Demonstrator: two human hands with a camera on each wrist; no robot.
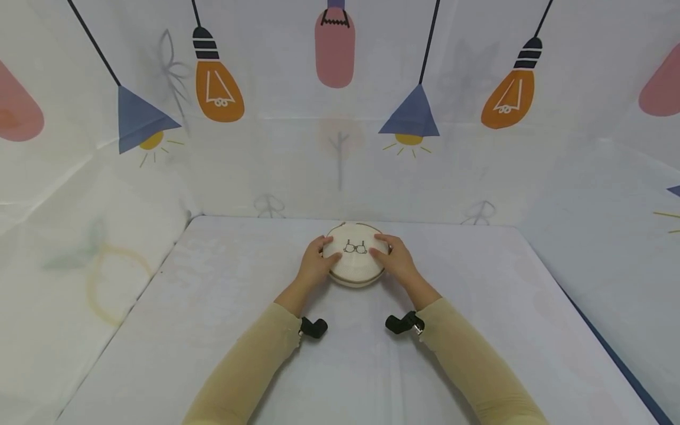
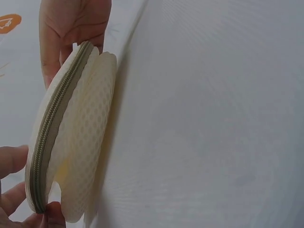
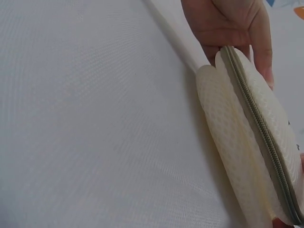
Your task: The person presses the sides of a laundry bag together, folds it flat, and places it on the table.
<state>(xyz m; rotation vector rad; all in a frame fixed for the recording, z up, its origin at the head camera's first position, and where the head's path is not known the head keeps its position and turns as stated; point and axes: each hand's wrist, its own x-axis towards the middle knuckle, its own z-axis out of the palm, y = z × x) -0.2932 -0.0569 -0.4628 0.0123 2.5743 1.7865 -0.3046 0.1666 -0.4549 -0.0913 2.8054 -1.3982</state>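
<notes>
A round cream mesh laundry bag (image 1: 355, 268) with a small pair of glasses printed on top is at the far middle of the table. My left hand (image 1: 314, 264) grips its left side, thumb on the upper face. On the opposite side my right hand (image 1: 399, 261) holds it the same way. From the left wrist, an olive zipper (image 2: 54, 111) shows along the edge, its teeth meshed over the visible stretch. Under it bulges a honeycomb mesh layer (image 2: 92, 128). The fingers beneath the bag are mostly hidden in the head view.
The white-covered table (image 1: 350, 366) reaches back to a cloth wall (image 1: 297, 147) printed with lamps and bulbs. Similar cloth hangs at both sides. A small black camera is strapped at each sleeve cuff.
</notes>
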